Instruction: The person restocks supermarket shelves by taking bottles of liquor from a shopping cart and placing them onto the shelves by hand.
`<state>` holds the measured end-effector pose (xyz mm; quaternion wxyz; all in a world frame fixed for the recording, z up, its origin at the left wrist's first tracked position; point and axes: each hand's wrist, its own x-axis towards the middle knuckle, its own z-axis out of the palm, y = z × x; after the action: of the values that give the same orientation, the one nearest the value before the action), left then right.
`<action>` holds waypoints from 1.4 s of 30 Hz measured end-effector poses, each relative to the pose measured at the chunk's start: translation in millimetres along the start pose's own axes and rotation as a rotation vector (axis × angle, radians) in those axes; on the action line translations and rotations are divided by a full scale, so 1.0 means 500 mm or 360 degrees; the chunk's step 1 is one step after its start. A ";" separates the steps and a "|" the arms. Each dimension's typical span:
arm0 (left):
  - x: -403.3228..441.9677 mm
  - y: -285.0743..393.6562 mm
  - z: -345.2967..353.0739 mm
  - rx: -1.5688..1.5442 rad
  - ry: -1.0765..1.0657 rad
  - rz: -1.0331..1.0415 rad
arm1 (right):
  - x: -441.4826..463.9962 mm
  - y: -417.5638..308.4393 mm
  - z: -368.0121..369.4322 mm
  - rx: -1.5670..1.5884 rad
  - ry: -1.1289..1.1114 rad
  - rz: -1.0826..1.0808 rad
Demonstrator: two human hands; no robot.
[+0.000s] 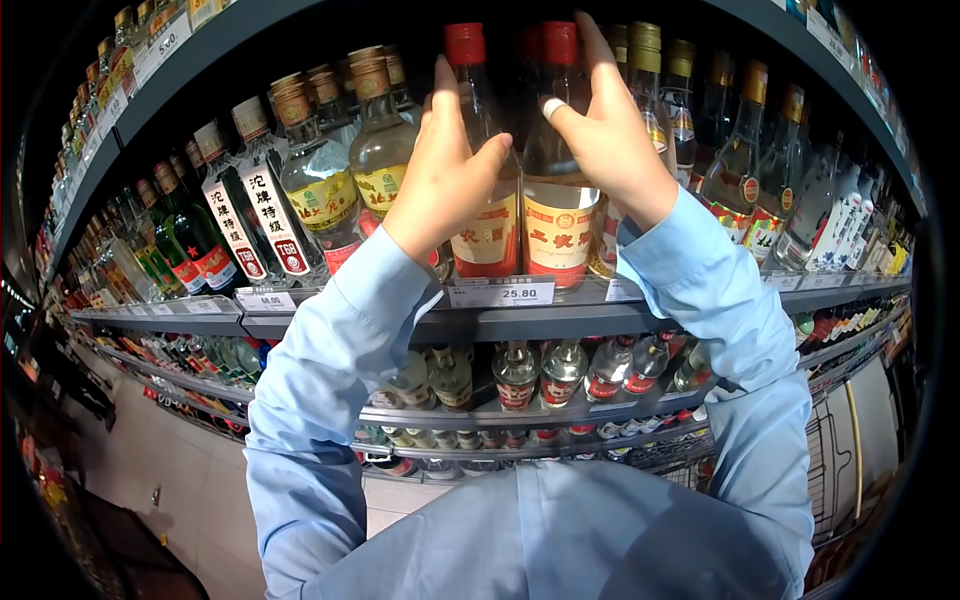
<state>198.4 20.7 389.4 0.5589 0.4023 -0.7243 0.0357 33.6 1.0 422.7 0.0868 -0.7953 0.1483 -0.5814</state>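
Two clear glass bottles with red caps and cream-and-red labels, a left bottle [485, 235] and a right bottle [562, 230], stand upright side by side at the shelf front. Along the outer side of the left one is my left hand [450, 170], its fingers stretched upward and its thumb out across the glass. My right hand [615, 140] is at the other bottle's right side, fingers extended and thumb in front of the neck area; a whitish band shows on the thumb. Both hands are open and appear to touch the glass, though firm contact cannot be made out.
A price tag [520, 294] reading 25.80 is on the shelf edge [480, 323]. Yellow-labelled bottles [380, 140] stand at left, gold-capped bottles [735, 165] at right. Small bottles [515, 375] line the shelf below. Another shelf edge [140, 85] curves overhead; a wire rack [830, 460] is at lower right.
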 end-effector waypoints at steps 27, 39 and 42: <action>-0.293 0.050 0.034 0.1077 -0.0082 0.0178 | -0.308 -0.017 0.046 -0.1084 -0.0367 -0.0092; -0.288 0.025 0.049 0.1164 0.0053 0.0165 | -0.332 0.005 0.061 -0.1211 -0.0256 -0.0028; -0.290 0.027 0.051 0.1153 0.0069 0.0164 | -0.334 0.012 0.060 -0.1175 -0.0248 -0.0049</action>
<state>177.5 95.4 263.7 0.3928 0.5362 -0.6720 0.3265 14.4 50.4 261.3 -0.2035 -0.8170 0.3290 -0.4277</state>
